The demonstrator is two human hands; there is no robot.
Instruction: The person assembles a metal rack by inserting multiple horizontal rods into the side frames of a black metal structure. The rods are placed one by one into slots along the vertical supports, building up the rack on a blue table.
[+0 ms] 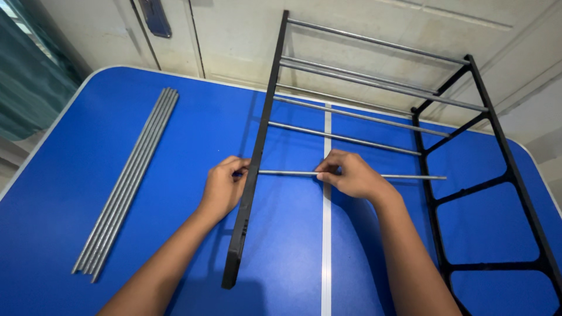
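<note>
A rack stands on the blue table [88, 175], made of two black side frames joined by several thin metal rods. My left hand [225, 186] grips the left black frame [257, 152] about halfway down its length. My right hand [351, 174] pinches a thin grey rod [287, 172] near its middle. The rod lies level between the two frames, its left end at the left frame and its right end [439, 177] close to the right black frame [515, 175]. Several rods [363, 114] above it span both frames.
A bundle of several loose grey rods [126, 181] lies on the table at the left, running from far to near. A white line [326, 234] runs down the table's middle. Pale doors and a wall stand behind, a green curtain [26, 76] at far left.
</note>
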